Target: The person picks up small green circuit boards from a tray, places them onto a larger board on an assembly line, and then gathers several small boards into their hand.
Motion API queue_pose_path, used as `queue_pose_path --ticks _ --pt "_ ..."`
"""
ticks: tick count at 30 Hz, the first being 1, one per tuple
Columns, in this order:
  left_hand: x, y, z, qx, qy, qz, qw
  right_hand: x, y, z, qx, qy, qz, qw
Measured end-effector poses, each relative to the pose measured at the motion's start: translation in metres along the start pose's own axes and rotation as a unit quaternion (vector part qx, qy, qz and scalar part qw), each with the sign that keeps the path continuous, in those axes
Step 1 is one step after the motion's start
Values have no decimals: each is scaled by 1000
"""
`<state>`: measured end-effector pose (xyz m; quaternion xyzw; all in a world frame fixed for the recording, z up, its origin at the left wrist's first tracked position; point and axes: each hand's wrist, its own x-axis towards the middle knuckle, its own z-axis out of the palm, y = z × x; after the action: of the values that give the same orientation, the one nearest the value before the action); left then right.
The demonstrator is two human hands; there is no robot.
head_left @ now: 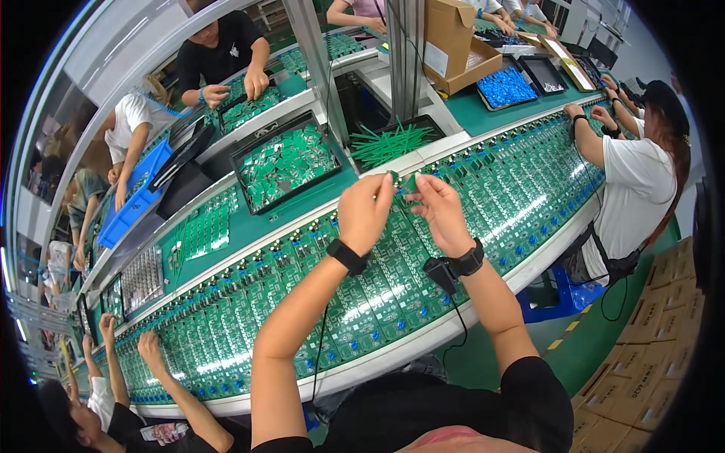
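Observation:
My left hand (365, 212) and my right hand (437, 208) are raised together over a long conveyor (468, 302) packed with green circuit boards. Both pinch a small green circuit piece (402, 181) between their fingertips. Each wrist wears a black strap, and a black cord hangs from the right one. Behind my hands lies a black tray of small green boards (283, 164) and a pile of thin green strips (387, 142).
A person in white works the belt at my right (638, 181), another reaches in at lower left (151, 362). More people sit across the line. A cardboard box (453, 41), a tray of blue parts (504, 87) and stacked cartons (642, 362) stand around.

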<state>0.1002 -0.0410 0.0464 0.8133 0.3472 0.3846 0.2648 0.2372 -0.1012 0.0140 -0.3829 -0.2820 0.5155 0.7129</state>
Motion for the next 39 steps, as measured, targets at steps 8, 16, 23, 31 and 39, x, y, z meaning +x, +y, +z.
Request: queue_pose_path --ticks 8,16,23,31,39 --pt "-18 -27 -36 -226 -25 -138 964 45 -84 -104 -329 90 -196 919" --pt "-44 -20 -40 -265 -71 -181 944 99 -102 -244 -562 158 -131 801" --pt "-66 -21 -33 -253 -165 -201 932 118 -93 -242 -603 116 -149 775" --pt "-70 -22 -35 -273 -171 -210 923 131 -88 -254 -658 159 -134 724" --pt "-73 -25 -34 -269 -177 -211 923 136 -88 -256 -707 129 -140 681"
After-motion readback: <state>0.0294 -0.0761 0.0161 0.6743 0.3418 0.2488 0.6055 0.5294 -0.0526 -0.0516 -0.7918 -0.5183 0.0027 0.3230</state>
